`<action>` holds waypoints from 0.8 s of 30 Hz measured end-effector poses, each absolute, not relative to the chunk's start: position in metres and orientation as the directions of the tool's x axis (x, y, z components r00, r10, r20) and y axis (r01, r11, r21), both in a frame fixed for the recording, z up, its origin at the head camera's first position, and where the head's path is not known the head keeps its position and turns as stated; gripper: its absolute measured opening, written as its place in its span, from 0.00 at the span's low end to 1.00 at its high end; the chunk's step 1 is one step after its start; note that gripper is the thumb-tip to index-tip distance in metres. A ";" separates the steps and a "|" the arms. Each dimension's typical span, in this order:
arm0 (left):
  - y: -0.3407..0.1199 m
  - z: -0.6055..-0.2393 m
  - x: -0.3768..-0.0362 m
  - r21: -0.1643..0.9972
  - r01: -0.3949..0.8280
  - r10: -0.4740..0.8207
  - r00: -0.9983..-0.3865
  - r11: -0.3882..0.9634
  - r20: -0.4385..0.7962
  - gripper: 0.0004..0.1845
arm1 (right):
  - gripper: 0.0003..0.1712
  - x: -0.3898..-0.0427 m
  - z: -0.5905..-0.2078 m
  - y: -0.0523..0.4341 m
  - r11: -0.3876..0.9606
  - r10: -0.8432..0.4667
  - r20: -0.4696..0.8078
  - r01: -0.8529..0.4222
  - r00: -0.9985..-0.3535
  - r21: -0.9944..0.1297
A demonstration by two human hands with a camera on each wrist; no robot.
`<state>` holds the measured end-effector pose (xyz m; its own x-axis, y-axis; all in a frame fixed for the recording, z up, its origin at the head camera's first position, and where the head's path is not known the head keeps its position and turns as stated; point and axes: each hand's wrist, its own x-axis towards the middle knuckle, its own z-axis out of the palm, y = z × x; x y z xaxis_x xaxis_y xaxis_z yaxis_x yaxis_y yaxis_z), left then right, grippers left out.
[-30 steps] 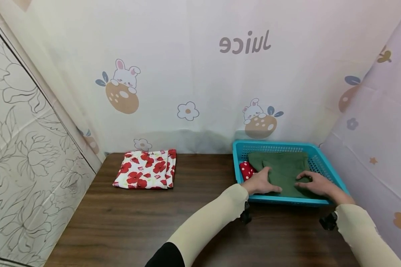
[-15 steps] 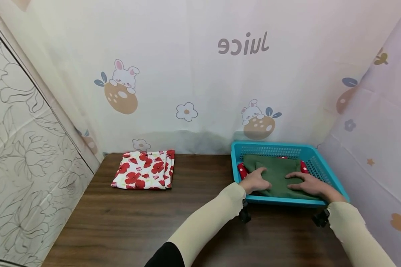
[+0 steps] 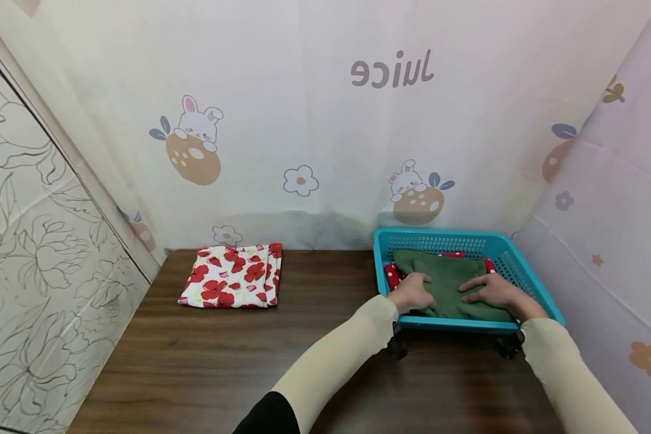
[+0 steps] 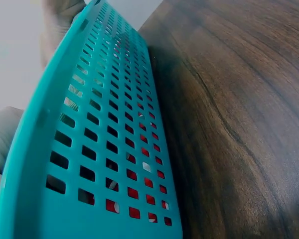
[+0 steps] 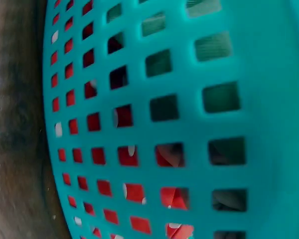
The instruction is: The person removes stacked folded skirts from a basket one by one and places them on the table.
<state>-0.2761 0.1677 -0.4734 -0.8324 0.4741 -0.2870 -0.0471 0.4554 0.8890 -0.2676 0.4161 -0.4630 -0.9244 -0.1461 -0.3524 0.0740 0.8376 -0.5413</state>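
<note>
Head view shows my left hand (image 3: 412, 293) and right hand (image 3: 490, 290) spread flat on green cloth (image 3: 449, 283); wrist views show only basket (image 4: 89, 149) wall, desk (image 3: 239, 355) open leftward.

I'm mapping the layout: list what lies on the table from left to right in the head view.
Folded red-flowered cloth → bare stretch of dark wooden table → teal basket, in which come the left hand, the green cloth and the right hand.
</note>
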 end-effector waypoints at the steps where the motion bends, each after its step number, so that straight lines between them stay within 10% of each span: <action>1: 0.168 -0.473 -0.276 0.891 -0.044 0.473 -0.835 0.453 -0.281 0.33 | 0.25 -0.268 -0.462 0.416 0.836 -0.145 -0.355 0.078 -0.923 -0.544; 24: 0.146 -0.445 -0.278 0.963 0.003 0.458 -0.880 0.271 -0.126 0.38 | 0.29 -0.227 -0.420 0.368 0.771 0.067 -0.146 0.144 -0.987 -0.620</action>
